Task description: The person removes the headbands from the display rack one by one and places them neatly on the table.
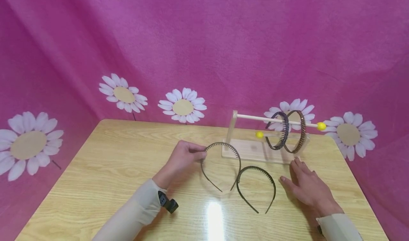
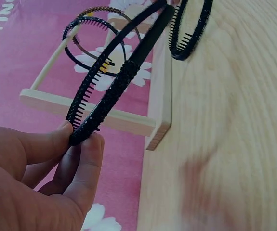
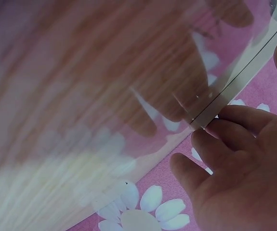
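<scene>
My left hand pinches a black toothed headband on its left side between thumb and fingers. The left wrist view shows the headband's dark, glittery wrapped section close up. A second black toothed headband is just to its right, overlapping it slightly in the head view. My right hand is by the front right corner of a wooden headband stand, its fingertips right at the base's edge. On the stand's upper rod hang a dark headband and a brown one.
Yellow knobs cap the upper rod and a lower rod. The stand is near the back of the wooden table. Behind it hangs a pink cloth with white daisies. A bright glare lies on the table's front.
</scene>
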`<state>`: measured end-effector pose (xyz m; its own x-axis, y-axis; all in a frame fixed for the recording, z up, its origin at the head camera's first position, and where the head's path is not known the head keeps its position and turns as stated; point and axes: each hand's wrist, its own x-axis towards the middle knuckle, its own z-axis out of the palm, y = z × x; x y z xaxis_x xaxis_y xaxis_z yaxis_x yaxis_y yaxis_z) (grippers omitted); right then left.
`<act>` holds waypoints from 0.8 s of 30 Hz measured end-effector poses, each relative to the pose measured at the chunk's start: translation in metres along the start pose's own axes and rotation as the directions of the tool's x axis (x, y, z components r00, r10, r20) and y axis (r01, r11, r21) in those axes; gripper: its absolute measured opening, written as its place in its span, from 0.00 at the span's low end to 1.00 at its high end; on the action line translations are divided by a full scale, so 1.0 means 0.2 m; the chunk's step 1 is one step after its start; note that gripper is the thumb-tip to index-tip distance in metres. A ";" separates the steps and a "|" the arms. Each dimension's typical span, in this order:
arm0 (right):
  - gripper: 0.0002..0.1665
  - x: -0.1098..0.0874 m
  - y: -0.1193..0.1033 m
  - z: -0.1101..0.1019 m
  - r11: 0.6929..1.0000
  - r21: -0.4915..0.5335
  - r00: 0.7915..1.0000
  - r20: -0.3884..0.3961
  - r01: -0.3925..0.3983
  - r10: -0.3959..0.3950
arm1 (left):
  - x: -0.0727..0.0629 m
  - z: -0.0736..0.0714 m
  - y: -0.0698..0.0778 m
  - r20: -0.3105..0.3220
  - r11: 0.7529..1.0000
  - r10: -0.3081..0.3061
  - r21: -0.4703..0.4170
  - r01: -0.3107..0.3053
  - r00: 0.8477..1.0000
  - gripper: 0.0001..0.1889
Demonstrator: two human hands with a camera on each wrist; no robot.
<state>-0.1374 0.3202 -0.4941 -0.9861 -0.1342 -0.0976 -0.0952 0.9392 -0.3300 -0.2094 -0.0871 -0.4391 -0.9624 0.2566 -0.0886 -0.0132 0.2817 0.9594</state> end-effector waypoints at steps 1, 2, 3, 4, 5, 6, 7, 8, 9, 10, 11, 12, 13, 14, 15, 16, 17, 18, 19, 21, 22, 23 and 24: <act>0.56 0.00 0.00 0.00 1.000 0.002 1.000 0.002 -0.004 0.004 | 0.00 0.00 -0.01 0.002 1.000 -0.002 0.018 0.002 1.000 0.10; 0.56 0.00 0.00 0.00 1.000 0.003 1.000 0.003 -0.006 0.006 | 0.00 0.00 -0.01 0.002 0.999 -0.008 0.036 0.008 1.000 0.10; 0.56 0.00 0.00 0.00 1.000 0.003 1.000 0.003 -0.006 0.006 | 0.00 0.00 -0.02 0.000 0.999 -0.016 0.050 0.016 1.000 0.10; 0.56 0.00 0.00 0.00 1.000 0.004 1.000 0.001 -0.002 0.002 | 0.00 0.00 -0.03 0.000 0.998 -0.021 0.052 0.021 1.000 0.10; 0.56 0.00 0.00 0.00 1.000 0.003 1.000 -0.002 0.000 0.000 | 0.00 0.00 -0.03 -0.001 0.998 -0.025 0.062 0.025 1.000 0.10; 0.56 0.00 0.00 0.00 1.000 0.001 1.000 -0.006 0.003 -0.003 | 0.00 0.00 -0.04 -0.003 0.997 -0.030 0.073 0.030 1.000 0.10; 0.56 0.00 0.00 0.00 1.000 -0.001 1.000 -0.009 0.006 -0.006 | 0.01 0.00 -0.05 -0.003 0.996 -0.035 0.082 0.035 0.999 0.10; 0.55 0.00 0.00 0.00 1.000 -0.004 1.000 -0.010 0.009 -0.009 | 0.01 0.00 -0.06 -0.004 0.995 -0.042 0.088 0.042 0.999 0.09; 0.55 0.00 0.00 0.00 1.000 -0.006 1.000 -0.012 0.011 -0.011 | 0.01 0.00 -0.07 -0.006 0.994 -0.047 0.095 0.047 0.999 0.09; 0.55 0.00 0.00 0.00 1.000 -0.008 1.000 -0.013 0.011 -0.011 | 0.01 0.00 -0.08 -0.006 0.993 -0.050 0.105 0.050 0.999 0.09; 0.55 0.00 0.00 0.00 1.000 -0.011 1.000 -0.013 0.008 -0.009 | 0.02 0.00 -0.09 -0.005 0.993 -0.055 0.107 0.055 0.998 0.09; 0.55 0.00 0.00 0.00 1.000 -0.011 1.000 -0.016 0.011 -0.011 | 0.02 0.00 -0.10 -0.002 0.992 -0.054 0.110 0.054 0.999 0.09; 0.55 0.00 0.00 0.00 1.000 -0.012 1.000 -0.017 0.009 -0.010 | 0.02 0.00 -0.11 0.000 0.992 -0.060 0.108 0.059 0.998 0.09; 0.55 0.00 0.00 0.00 1.000 -0.013 1.000 -0.018 0.010 -0.010 | 0.03 0.00 -0.11 0.002 0.992 -0.064 0.109 0.063 0.998 0.08; 0.55 0.00 0.00 0.00 1.000 -0.012 1.000 -0.020 0.010 -0.010 | 0.03 0.00 -0.13 0.007 0.992 -0.068 0.107 0.066 0.998 0.08; 0.55 0.00 0.00 0.00 1.000 -0.011 1.000 -0.021 0.011 -0.011 | 0.04 0.00 -0.14 0.012 0.992 -0.070 0.104 0.069 0.997 0.08; 0.55 0.00 0.00 0.00 1.000 -0.011 1.000 -0.023 0.012 -0.012 | 0.04 0.01 -0.15 0.018 0.992 -0.069 0.107 0.067 0.997 0.08; 0.55 -0.01 0.00 0.00 1.000 -0.011 1.000 -0.023 0.013 -0.013 | 0.04 0.01 -0.16 0.024 0.992 -0.066 0.110 0.063 0.998 0.08; 0.55 -0.01 0.00 0.00 1.000 -0.010 1.000 -0.021 0.010 -0.011 | 0.05 0.01 -0.17 0.026 0.991 -0.071 0.116 0.067 0.997 0.08; 0.55 0.00 0.00 0.00 1.000 -0.008 1.000 -0.021 0.011 -0.011 | 0.05 0.02 -0.18 0.032 0.990 -0.067 0.130 0.062 0.997 0.08; 0.55 0.00 0.00 0.00 1.000 -0.010 1.000 -0.018 0.009 -0.010 | 0.05 0.02 -0.19 0.033 0.989 -0.065 0.137 0.060 0.997 0.07; 0.56 0.00 0.00 0.01 1.000 -0.011 1.000 -0.014 0.007 -0.007 | 0.05 0.02 -0.19 0.035 0.988 -0.061 0.143 0.056 0.997 0.07; 0.56 0.00 0.00 0.01 1.000 -0.012 1.000 -0.010 0.005 -0.005 | 0.05 0.02 -0.20 0.036 0.988 -0.064 0.143 0.058 0.997 0.07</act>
<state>-0.1366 0.3198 -0.4950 -0.9869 -0.1360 -0.0866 -0.1019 0.9423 -0.3187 -0.2181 -0.0916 -0.4788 -0.9492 0.2713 -0.1593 -0.0301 0.4257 0.9044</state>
